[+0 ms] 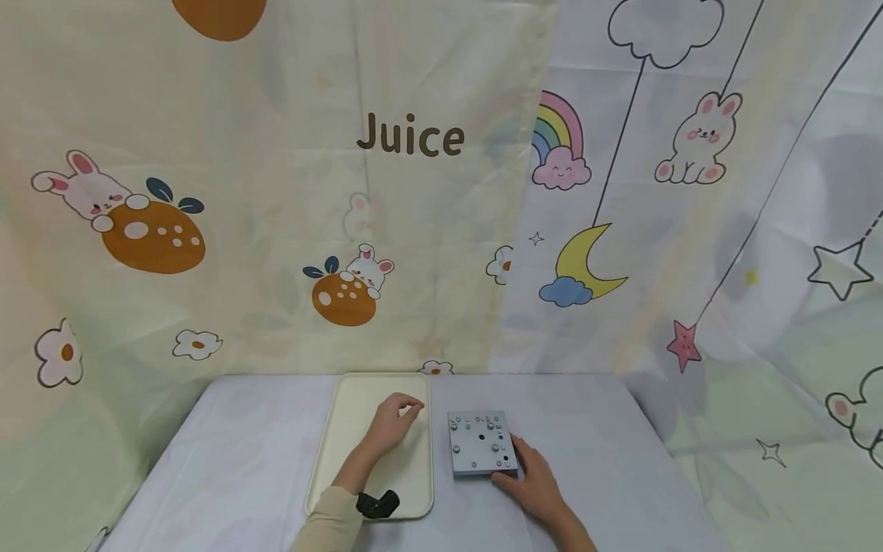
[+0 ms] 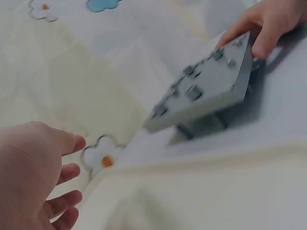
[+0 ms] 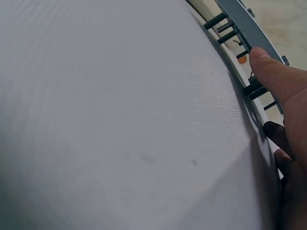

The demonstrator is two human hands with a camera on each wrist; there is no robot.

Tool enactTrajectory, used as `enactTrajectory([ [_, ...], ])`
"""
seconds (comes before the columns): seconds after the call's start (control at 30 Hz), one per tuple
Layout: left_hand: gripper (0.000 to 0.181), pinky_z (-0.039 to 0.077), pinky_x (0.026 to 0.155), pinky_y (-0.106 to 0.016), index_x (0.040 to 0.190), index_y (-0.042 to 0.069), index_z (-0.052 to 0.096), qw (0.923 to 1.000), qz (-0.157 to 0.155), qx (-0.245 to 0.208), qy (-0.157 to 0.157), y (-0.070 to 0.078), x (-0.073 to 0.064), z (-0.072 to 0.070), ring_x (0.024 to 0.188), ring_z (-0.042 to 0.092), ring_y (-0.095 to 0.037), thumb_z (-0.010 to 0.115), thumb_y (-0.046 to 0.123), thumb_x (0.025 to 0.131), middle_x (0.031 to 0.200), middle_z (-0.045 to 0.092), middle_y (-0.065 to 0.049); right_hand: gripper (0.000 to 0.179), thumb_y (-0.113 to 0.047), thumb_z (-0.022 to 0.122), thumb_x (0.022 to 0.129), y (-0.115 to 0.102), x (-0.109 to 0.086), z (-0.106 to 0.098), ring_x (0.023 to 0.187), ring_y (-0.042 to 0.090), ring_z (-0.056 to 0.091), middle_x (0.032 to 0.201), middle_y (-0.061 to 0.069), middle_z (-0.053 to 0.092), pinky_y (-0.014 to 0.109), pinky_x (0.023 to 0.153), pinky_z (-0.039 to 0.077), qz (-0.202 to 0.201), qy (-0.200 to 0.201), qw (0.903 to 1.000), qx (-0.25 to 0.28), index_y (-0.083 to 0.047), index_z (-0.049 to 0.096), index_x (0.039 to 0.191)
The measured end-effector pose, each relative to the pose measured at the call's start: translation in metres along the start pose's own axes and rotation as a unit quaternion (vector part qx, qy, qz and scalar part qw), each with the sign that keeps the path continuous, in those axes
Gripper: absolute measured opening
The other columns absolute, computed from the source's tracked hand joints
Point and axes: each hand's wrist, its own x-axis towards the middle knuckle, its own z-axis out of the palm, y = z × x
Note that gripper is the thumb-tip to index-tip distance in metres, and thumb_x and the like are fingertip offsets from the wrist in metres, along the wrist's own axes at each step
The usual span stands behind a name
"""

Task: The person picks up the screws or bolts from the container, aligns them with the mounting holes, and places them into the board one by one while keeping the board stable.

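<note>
A square grey metal plate [image 1: 477, 448] bears several screw heads and small holes on its top face. Bolts and pins stick out from its underside, as the right wrist view shows. My right hand [image 1: 538, 484] grips the plate at its near right corner, with the thumb [image 3: 268, 72] along the near edge. To the left, my left hand [image 1: 392, 423] hovers over a cream tray [image 1: 324, 468]. Its fingers are loosely bent, and nothing shows between them in the left wrist view.
A white cloth covers the table [image 1: 586, 414]. Printed curtains [image 1: 276, 192] hang right behind its far edge and along the sides. The tray lies just left of the plate, its raised rim between the hands. A black strap [image 1: 378, 504] sits at the left wrist.
</note>
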Motion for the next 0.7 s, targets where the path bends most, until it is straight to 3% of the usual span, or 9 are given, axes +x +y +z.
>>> enactTrajectory([
  [0.13,0.011,0.047,0.086,-0.05,0.101,0.011,0.072,0.9987,-0.012,0.037,0.033,-0.012,-0.022,-0.037,0.104,0.059,-0.029,0.062,0.011,0.095,0.104,0.063,-0.004,0.097,-0.059,0.077,0.072,-0.002,0.001,-0.001,0.138,0.034,0.032,0.15,0.006,0.04,0.056,0.109,0.021,0.001,-0.005,1.0,0.003,-0.015,0.038,0.149],
  [0.3,0.011,0.047,0.085,-0.047,0.103,0.013,0.071,0.9933,-0.034,0.1,0.046,-0.025,-0.046,-0.072,0.107,0.058,-0.028,0.065,0.011,0.093,0.109,0.063,-0.004,0.096,-0.056,0.077,0.073,-0.004,0.0,-0.002,0.137,0.033,0.033,0.15,0.007,0.04,0.055,0.111,0.018,-0.004,-0.01,0.9999,0.002,-0.015,0.036,0.15],
  [0.53,0.028,0.045,0.091,-0.051,0.117,0.006,0.065,0.9775,-0.08,0.189,0.05,-0.045,-0.077,-0.109,0.113,0.057,-0.035,0.068,0.012,0.09,0.119,0.062,-0.012,0.095,-0.052,0.077,0.076,-0.006,-0.004,-0.004,0.137,0.035,0.032,0.15,0.011,0.039,0.057,0.111,0.016,-0.003,-0.032,0.9993,0.02,-0.01,0.035,0.149],
  [0.7,0.032,0.043,0.093,-0.053,0.121,0.003,0.063,0.9724,-0.099,0.205,0.053,-0.058,-0.095,-0.132,0.116,0.055,-0.038,0.066,0.013,0.091,0.122,0.06,-0.015,0.09,-0.047,0.076,0.08,-0.011,-0.003,-0.003,0.14,0.037,0.026,0.151,0.014,0.037,0.057,0.112,0.007,-0.015,-0.029,0.9986,0.041,-0.006,0.034,0.149],
])
